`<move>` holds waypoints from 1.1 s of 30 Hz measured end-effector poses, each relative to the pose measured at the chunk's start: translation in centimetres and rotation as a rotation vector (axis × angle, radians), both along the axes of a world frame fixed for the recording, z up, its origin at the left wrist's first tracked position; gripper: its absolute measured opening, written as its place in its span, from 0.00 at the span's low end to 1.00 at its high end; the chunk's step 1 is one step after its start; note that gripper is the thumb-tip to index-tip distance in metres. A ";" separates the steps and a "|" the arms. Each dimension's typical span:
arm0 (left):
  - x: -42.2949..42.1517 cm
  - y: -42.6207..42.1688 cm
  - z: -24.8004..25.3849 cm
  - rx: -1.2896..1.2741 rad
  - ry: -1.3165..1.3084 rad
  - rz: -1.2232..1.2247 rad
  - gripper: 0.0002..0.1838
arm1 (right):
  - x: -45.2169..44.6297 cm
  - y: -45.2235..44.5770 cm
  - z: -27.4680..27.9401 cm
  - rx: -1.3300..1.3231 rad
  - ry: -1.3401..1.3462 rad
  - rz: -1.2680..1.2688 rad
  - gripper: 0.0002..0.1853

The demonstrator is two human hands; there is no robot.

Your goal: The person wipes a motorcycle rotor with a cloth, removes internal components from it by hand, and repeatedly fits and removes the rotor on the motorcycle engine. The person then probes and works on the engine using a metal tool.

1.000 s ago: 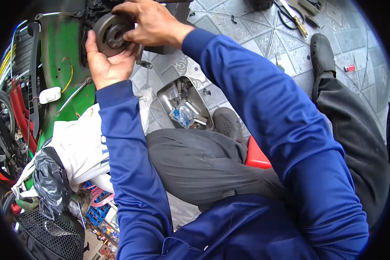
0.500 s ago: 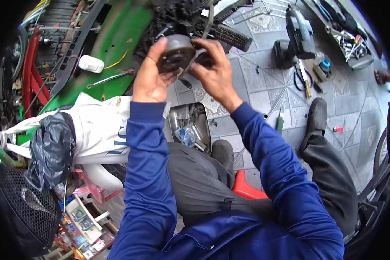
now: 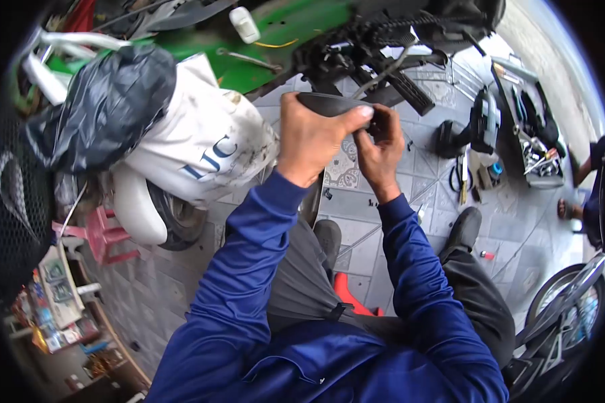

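Note:
A round dark metal part (image 3: 329, 103) is held up in front of the chest and shows mostly its rim. My left hand (image 3: 314, 138) is wrapped round its left and near side, with the thumb across toward the right. My right hand (image 3: 381, 143) has its fingers curled at the right edge of the part; whether they grip it or something smaller is hidden. Beyond the hands lie the dark mechanical parts (image 3: 349, 57) of a vehicle with a green panel (image 3: 289, 30). A wrench (image 3: 249, 60) rests on that panel.
A white cloth bag (image 3: 202, 138) and black plastic bag (image 3: 111, 107) are at the left. A power tool (image 3: 480, 124), scissors (image 3: 461, 178) and a tool tray (image 3: 543, 168) sit on the tiled floor at right. A person's foot (image 3: 569, 209) shows at the far right.
The view has swung round to the right. Both hands have brought the round part away from the machine, and it has tipped so its face no longer shows.

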State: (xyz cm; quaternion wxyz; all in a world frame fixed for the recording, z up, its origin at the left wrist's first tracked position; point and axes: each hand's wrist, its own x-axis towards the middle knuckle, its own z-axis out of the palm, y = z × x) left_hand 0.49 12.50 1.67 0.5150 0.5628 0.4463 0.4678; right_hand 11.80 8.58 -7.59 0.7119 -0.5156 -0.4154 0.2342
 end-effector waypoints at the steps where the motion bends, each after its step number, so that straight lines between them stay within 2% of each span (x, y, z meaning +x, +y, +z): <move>1: 0.2 0.1 -0.6 0.057 0.034 0.051 0.21 | 0.2 0.0 -0.2 -0.020 0.003 -0.017 0.18; 2: 0.4 0.1 -1.2 0.114 0.081 0.058 0.28 | 0.6 -0.3 -0.5 -0.042 -0.024 -0.010 0.18; 4: 0.8 -0.1 -0.8 0.065 0.043 -0.046 0.31 | 1.8 -0.6 -1.4 0.014 0.009 0.052 0.16; 6: 1.2 -0.3 -0.6 0.004 -0.042 -0.004 0.31 | 2.3 -0.8 -1.2 0.085 0.067 0.054 0.15; 9: 1.9 -0.4 -0.6 -0.178 -0.239 0.034 0.32 | 3.4 -1.1 0.3 0.058 -0.018 0.064 0.13; 10: 2.0 -0.4 -0.5 -0.234 -0.304 0.038 0.33 | 3.4 -0.9 0.8 0.037 -0.099 0.018 0.14; 13: 2.3 -0.3 0.0 -0.404 -0.491 0.025 0.33 | 3.5 -0.6 2.3 0.005 -0.074 0.068 0.19; 14: 2.3 -0.2 0.4 -0.460 -0.550 0.011 0.34 | 3.3 -0.5 2.8 -0.056 -0.163 0.031 0.19; 15: 2.2 0.0 0.7 -0.458 -0.559 0.004 0.34 | 3.3 -0.4 3.3 -0.112 -0.250 -0.010 0.20; 17: 2.1 0.6 1.4 -0.684 -0.517 0.045 0.21 | 3.2 -0.1 4.2 -0.128 -0.317 -0.012 0.27; 18: 2.1 0.9 1.3 -0.707 -0.475 0.018 0.27 | 3.1 0.0 4.6 -0.121 -0.379 -0.030 0.30; 21: 2.3 1.1 1.0 -0.799 -0.464 0.012 0.23 | 2.3 -0.5 4.5 -0.134 -0.349 -0.053 0.32; 23: 2.1 0.9 0.8 -0.636 -0.450 0.000 0.20 | 1.8 -0.8 2.9 -0.092 -0.229 -0.007 0.32; 25: 1.6 0.7 0.5 -0.320 -0.405 -0.049 0.14 | 0.3 -1.0 2.4 -0.122 -0.218 0.012 0.34; 26: 1.2 0.8 0.5 -0.305 -0.259 -0.045 0.13 | -0.8 -1.3 2.2 -0.137 -0.169 0.004 0.35; 27: 0.8 0.6 1.0 -0.258 -0.183 -0.070 0.13 | -1.4 -1.2 1.1 -0.098 -0.304 -0.075 0.36; 28: 0.6 0.6 1.5 -0.270 -0.140 -0.047 0.10 | -2.4 -1.7 1.5 -0.139 -0.218 -0.068 0.38; 33: -0.1 0.0 2.0 -0.330 0.100 -0.083 0.17 | -2.1 -3.1 1.4 -0.145 -0.137 -0.166 0.28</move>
